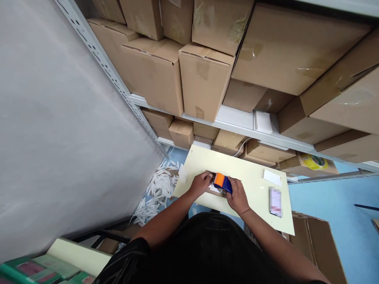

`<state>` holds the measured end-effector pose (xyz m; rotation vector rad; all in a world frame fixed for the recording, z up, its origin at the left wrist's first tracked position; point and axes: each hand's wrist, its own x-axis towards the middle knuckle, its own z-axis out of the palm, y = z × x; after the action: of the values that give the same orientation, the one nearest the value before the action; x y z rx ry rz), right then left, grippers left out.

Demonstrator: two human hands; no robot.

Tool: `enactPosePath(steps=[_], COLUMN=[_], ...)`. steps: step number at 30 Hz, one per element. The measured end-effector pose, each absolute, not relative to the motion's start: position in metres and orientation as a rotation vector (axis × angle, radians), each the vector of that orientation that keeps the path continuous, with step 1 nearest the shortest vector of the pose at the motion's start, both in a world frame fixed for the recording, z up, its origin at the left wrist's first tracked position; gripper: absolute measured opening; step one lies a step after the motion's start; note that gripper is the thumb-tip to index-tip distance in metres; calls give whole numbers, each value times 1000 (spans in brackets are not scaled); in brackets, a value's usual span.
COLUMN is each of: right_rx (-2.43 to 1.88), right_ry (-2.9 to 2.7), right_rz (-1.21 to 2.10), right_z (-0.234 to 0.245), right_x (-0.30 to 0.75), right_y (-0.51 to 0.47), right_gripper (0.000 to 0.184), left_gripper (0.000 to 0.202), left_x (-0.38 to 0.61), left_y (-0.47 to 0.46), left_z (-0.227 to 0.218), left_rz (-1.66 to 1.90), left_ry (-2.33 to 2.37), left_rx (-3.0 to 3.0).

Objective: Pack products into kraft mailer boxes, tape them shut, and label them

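Note:
My right hand (pixel 237 196) is closed around the blue end of an orange and blue tape dispenser (pixel 219 180). The dispenser sits low over a small cardboard box (pixel 213 193), with a white patch showing on the box's top. At the box's left end, my left hand (pixel 201 184) has its fingers curled in and appears to grip it. The dispenser and my fingers cover much of the box. Beneath everything is a pale yellow tabletop (pixel 233 161).
A phone (pixel 275 202) and a white box (pixel 272 177) lie toward the table's right side. White paper strips (pixel 160 185) litter the floor at left. Shelves of cardboard boxes (pixel 205 79) rise behind, with a yellow tape roll (pixel 314 161) at right. An open carton (pixel 316 240) stands lower right.

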<state>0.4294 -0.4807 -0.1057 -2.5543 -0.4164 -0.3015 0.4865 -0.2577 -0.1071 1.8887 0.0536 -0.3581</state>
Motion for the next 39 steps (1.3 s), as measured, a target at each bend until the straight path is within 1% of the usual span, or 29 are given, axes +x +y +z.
enactPosePath(steps=[2, 3, 5, 6, 7, 10, 12, 15, 18, 21, 23, 25, 26, 29, 34, 39], right_rx=[-2495, -2471, -2446, -2443, -2443, -2452, -2464, -2527, -2631, -2706, -2729, -2739, -2742, -2749, -2779, -2849], right_ry=[-311, -261, -199, -187, -183, -196, -234, -363, -553, -640, -634, -630, -633, -630, -637, -731], right_rz=[-298, -294, -294, -299, -305, -313, -322, -319, -254, -220, -232, -239, -245, -260, -197, -112], right_z=[-101, -98, -93, -90, -88, -85, -86, -92, -102, -108, -110, -109, -108, -105, -99, -90], right_x=[425, 424, 421, 420, 420, 422, 426, 434, 439, 441, 441, 440, 440, 440, 441, 444], right_y=[-485, -488, -495, -498, -501, -505, -503, -496, -489, -485, -484, -482, -481, -479, -476, -476], right_gripper=[67, 66, 66, 66, 66, 65, 65, 67, 72, 76, 77, 77, 77, 76, 77, 78], left_gripper=[30, 37, 53, 54, 51, 32, 28, 30, 28, 27, 36, 44, 46, 38, 20, 17], left_x=[490, 492, 495, 495, 494, 486, 479, 474, 476, 481, 483, 485, 485, 483, 482, 489], left_y=[-252, -250, -247, -247, -247, -248, -248, -246, -245, -245, -247, -251, -254, -261, -263, -258], left_z=[-107, -108, -111, -113, -116, -128, -138, -152, -156, -148, -138, -129, -125, -118, -125, -138], left_rz=[-90, -4, 18, -12, -43, -55, -20, 10, -54, -237, -410, -572, -630, -693, -645, -538], left_ry=[-119, -228, -469, -570, -644, -727, -725, -676, -531, -141, 140, 269, 288, 312, 361, 344], left_rx=[2064, 2131, 2237, 2282, 2326, 2457, 2510, 2456, 2276, 2023, 1789, 1562, 1472, 1323, 1394, 1552])
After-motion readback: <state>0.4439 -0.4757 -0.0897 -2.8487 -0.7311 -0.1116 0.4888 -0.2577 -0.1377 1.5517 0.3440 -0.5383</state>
